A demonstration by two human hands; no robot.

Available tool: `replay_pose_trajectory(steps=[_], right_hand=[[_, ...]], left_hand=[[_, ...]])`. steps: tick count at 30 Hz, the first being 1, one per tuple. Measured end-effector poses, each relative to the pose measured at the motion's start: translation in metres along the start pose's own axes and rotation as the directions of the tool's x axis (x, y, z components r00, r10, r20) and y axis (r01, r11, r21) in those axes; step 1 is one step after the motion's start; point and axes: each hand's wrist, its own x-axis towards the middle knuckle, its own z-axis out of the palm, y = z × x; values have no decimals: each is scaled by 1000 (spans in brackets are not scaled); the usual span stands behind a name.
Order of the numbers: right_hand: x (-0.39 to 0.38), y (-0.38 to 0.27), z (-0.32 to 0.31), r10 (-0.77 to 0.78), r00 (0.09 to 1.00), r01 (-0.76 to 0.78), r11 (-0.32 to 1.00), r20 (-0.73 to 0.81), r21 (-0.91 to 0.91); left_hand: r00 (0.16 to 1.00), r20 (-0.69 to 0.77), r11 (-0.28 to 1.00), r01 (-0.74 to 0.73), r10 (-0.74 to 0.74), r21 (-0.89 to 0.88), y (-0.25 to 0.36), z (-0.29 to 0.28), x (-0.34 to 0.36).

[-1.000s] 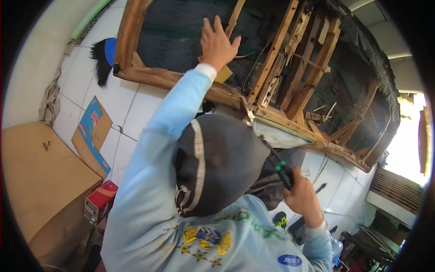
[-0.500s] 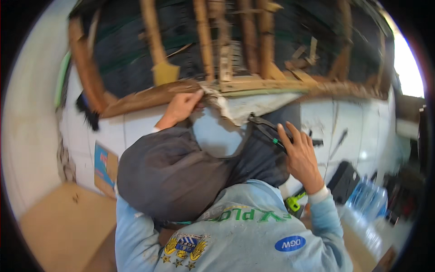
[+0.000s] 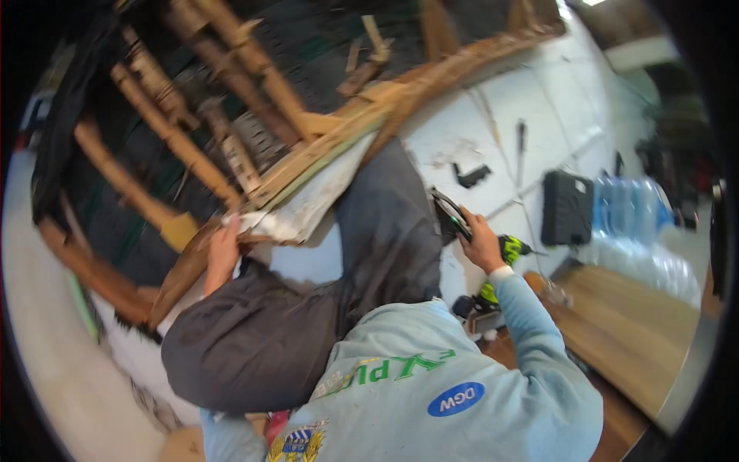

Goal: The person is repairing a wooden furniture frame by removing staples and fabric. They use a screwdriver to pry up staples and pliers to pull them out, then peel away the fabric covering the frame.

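Large brown-railed wooden furniture frame with black lining [image 3: 454,73], spread across the upper left beyond the lap, interior exposed. Inside, rough brown wooden slats [image 3: 177,146] set slantwise, with a yellowish, shield-shaped flat piece [image 3: 179,232] at the lower end of one. Along the near rail, a narrow pale-green edging strip [image 3: 331,173]; below it, a loose off-white fabric flap [image 3: 308,206]. At the flap's left end, against the near rail, the left hand [image 3: 223,250], bent-fingered and drawn nearly together; blurred here, so impossible to tell whether pinching the flap or merely touching the rail. To the right, the right hand [image 3: 482,245], closed around the handles of black metal pliers with small green marks [image 3: 450,212], pointed up and leftward, well apart from the flap. Between both hands, legs in dark grey trousers [image 3: 392,223]. Farther right, on a white tiled floor [image 3: 566,85]: a small black angular object [image 3: 471,175], a lime-green and black power drill [image 3: 509,248] just beside the right hand, a black hard-shell case [image 3: 567,208], a clear bluish plastic water bottle [image 3: 631,208] and, toward the lower right, a brown wood-grain board [image 3: 631,327].
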Motion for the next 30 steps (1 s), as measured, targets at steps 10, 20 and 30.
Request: replay_pose_trajectory(steps=[10, 20, 30], right_hand=[[155, 225, 3, 676, 641, -765, 604, -363, -226], [168, 235, -1, 217, 937, 263, 72, -272, 962], [166, 28, -125, 159, 980, 199, -694, -122, 692]], left_hand=[[983, 15, 927, -178, 184, 329, -12, -20, -10], [969, 5, 907, -234, 248, 350, -28, -1, 4], [972, 21, 896, -223, 233, 384, -22, -12, 0]])
